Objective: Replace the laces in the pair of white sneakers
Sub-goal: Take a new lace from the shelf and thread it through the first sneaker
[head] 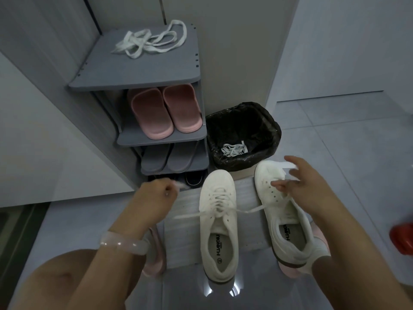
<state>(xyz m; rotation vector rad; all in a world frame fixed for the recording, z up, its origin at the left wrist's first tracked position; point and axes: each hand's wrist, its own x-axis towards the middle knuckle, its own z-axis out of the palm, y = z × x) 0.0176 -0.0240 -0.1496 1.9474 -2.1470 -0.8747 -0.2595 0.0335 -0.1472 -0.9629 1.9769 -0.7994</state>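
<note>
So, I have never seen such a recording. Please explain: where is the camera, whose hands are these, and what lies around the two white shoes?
There is one picture, from a camera on the person's head, looking down. The left hand pinches a lace end. The right hand holds another lace at the right sneaker, which has empty eyelets. The left sneaker is laced. Loose laces lie on the shoe rack; slippers sit below. More laces lie in the black-lined bin.
</note>
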